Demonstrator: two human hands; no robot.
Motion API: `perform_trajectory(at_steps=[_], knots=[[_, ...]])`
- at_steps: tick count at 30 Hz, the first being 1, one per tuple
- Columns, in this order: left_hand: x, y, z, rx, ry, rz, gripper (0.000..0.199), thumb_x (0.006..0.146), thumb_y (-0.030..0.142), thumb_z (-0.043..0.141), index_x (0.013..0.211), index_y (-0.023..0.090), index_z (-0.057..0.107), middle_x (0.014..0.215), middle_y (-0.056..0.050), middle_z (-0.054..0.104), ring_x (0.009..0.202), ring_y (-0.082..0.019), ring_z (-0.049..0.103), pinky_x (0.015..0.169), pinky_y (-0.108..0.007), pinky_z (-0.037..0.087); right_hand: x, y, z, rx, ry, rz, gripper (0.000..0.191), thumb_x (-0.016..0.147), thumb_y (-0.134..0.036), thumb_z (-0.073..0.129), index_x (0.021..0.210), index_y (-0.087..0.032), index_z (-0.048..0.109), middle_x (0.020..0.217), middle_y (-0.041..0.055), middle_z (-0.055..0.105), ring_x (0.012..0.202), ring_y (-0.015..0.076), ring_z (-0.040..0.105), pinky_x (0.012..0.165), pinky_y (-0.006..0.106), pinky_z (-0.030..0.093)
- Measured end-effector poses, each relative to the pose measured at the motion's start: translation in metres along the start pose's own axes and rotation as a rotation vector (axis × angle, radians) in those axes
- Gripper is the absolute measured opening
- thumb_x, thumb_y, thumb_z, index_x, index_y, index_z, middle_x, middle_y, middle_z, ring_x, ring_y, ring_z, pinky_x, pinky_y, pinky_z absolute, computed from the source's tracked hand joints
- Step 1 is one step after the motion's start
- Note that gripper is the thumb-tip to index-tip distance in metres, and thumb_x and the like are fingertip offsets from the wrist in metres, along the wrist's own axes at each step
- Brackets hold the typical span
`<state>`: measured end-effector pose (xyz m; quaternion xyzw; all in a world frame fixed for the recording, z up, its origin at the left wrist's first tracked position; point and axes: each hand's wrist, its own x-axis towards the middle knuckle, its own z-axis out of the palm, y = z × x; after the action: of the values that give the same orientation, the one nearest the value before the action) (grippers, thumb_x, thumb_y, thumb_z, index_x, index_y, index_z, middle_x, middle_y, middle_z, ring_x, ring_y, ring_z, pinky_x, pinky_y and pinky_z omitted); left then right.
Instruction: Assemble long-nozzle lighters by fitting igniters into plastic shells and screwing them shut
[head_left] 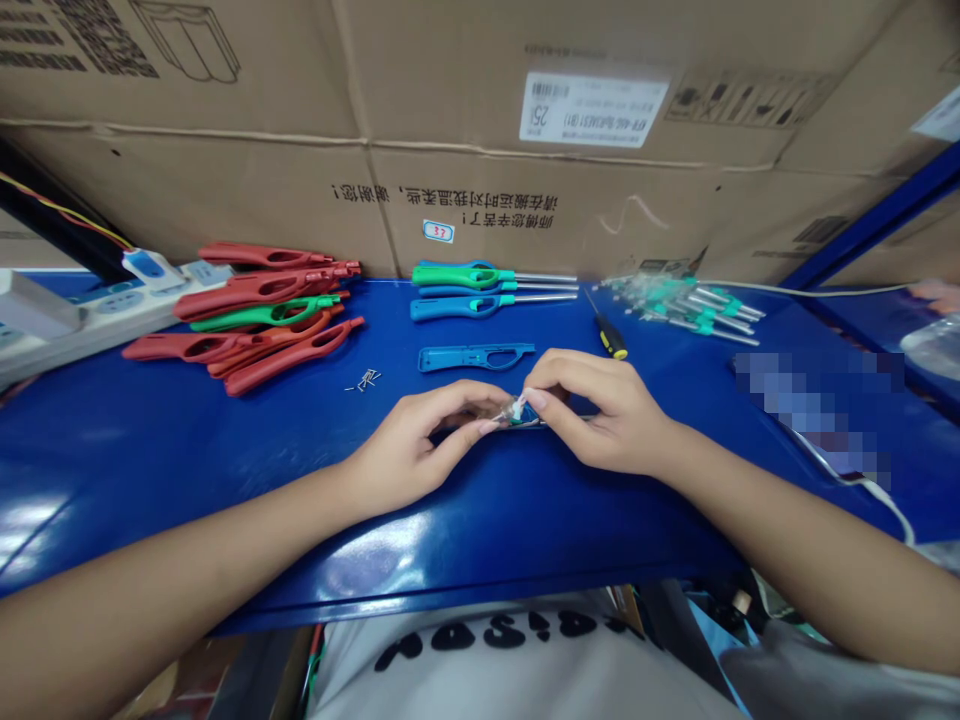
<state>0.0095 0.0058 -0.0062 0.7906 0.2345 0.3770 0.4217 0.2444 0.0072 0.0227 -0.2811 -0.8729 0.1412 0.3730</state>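
Between my two hands is a lighter assembly (514, 411) with a clear body, a small white part and a thin metal tube, partly hidden by fingers. My left hand (420, 440) grips its left end between thumb and fingers. My right hand (600, 405) pinches the white part near its middle. Just beyond lies a blue lighter shell half (476, 358), hollow side up. Farther back rest assembled long-necked lighters, a green one (457, 275) and a blue one (457, 308). A small pile of screws (366, 380) lies left of the shell half.
Red lighter shells (262, 295) with a green one are heaped at the left by a white power strip (112, 305). A screwdriver (609, 335) and a pile of lighter inner parts (690, 305) lie back right. A phone (817, 420) with a cable is right. A cardboard box (450, 90) walls the back.
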Motion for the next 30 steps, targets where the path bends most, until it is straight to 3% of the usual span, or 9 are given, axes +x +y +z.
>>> perform_trajectory(at_steps=[4, 7, 12, 16, 20, 23, 26, 30], knots=[[0.002, 0.001, 0.0, -0.083, 0.017, -0.045, 0.023, 0.097, 0.016, 0.059, 0.119, 0.02, 0.063, 0.111, -0.004, 0.073, 0.099, -0.014, 0.071, 0.091, -0.026, 0.058, 0.001, 0.0, 0.0, 0.062, 0.004, 0.044, 0.013, 0.099, -0.022, 0.054, 0.091, -0.018, 0.063, 0.08, 0.0025, 0.064, 0.072, 0.0131, 0.059, 0.07, 0.027, 0.047], [0.005, 0.004, -0.004, -0.184, 0.151, -0.132, 0.02, 0.094, 0.019, 0.065, 0.114, 0.019, 0.065, 0.102, -0.002, 0.073, 0.092, -0.013, 0.07, 0.087, -0.025, 0.058, 0.002, 0.0, 0.001, 0.058, 0.002, 0.106, 0.015, 0.101, -0.024, 0.05, 0.095, -0.018, 0.063, 0.083, 0.0023, 0.063, 0.07, 0.0119, 0.057, 0.068, 0.026, 0.046], [0.011, 0.009, -0.013, -0.278, 0.423, -0.356, 0.024, 0.081, 0.025, 0.079, 0.102, 0.017, 0.07, 0.083, 0.001, 0.069, 0.071, -0.009, 0.065, 0.071, -0.02, 0.055, 0.0, 0.003, 0.008, -0.238, -0.23, 0.035, 0.02, 0.096, -0.034, 0.061, 0.11, -0.02, 0.065, 0.105, 0.0062, 0.066, 0.085, 0.0169, 0.062, 0.071, 0.029, 0.044], [0.012, 0.008, -0.015, -0.351, 0.442, -0.462, 0.028, 0.074, 0.029, 0.085, 0.097, 0.016, 0.075, 0.08, 0.0, 0.07, 0.066, -0.009, 0.062, 0.064, -0.019, 0.052, -0.001, 0.006, 0.016, -0.325, -0.314, -0.047, 0.014, 0.097, -0.031, 0.06, 0.101, -0.022, 0.069, 0.109, 0.0069, 0.066, 0.089, 0.0183, 0.063, 0.072, 0.031, 0.041], [0.012, 0.008, -0.013, -0.388, 0.425, -0.516, 0.026, 0.073, 0.03, 0.085, 0.093, 0.017, 0.078, 0.077, -0.001, 0.071, 0.063, -0.009, 0.06, 0.061, -0.02, 0.049, -0.001, 0.006, 0.019, -0.059, -0.206, 0.113, 0.009, 0.094, -0.022, 0.06, 0.091, -0.018, 0.067, 0.1, 0.0061, 0.066, 0.068, 0.0107, 0.058, 0.065, 0.026, 0.044], [0.012, 0.009, -0.012, -0.392, 0.441, -0.563, 0.025, 0.071, 0.03, 0.086, 0.091, 0.017, 0.08, 0.078, -0.002, 0.072, 0.063, -0.009, 0.059, 0.06, -0.02, 0.048, 0.001, 0.006, 0.017, 0.233, -0.149, 0.416, 0.011, 0.092, -0.027, 0.063, 0.087, -0.017, 0.064, 0.073, 0.0014, 0.066, 0.045, 0.0067, 0.049, 0.051, 0.023, 0.041], [0.012, 0.01, -0.012, -0.386, 0.428, -0.594, 0.025, 0.071, 0.031, 0.086, 0.092, 0.017, 0.081, 0.078, -0.001, 0.073, 0.063, -0.009, 0.058, 0.061, -0.02, 0.047, 0.002, 0.009, 0.017, 0.528, -0.163, 0.702, 0.02, 0.089, -0.036, 0.067, 0.091, -0.017, 0.062, 0.05, -0.0041, 0.06, 0.042, 0.0113, 0.056, 0.048, 0.023, 0.047], [0.012, 0.011, -0.013, -0.37, 0.375, -0.598, 0.024, 0.073, 0.032, 0.084, 0.093, 0.02, 0.082, 0.082, -0.002, 0.075, 0.064, -0.008, 0.058, 0.062, -0.02, 0.047, 0.004, 0.017, 0.018, 0.7, -0.112, 0.722, 0.029, 0.083, -0.041, 0.073, 0.094, -0.016, 0.065, 0.06, -0.0034, 0.064, 0.045, 0.0104, 0.06, 0.049, 0.024, 0.051]])
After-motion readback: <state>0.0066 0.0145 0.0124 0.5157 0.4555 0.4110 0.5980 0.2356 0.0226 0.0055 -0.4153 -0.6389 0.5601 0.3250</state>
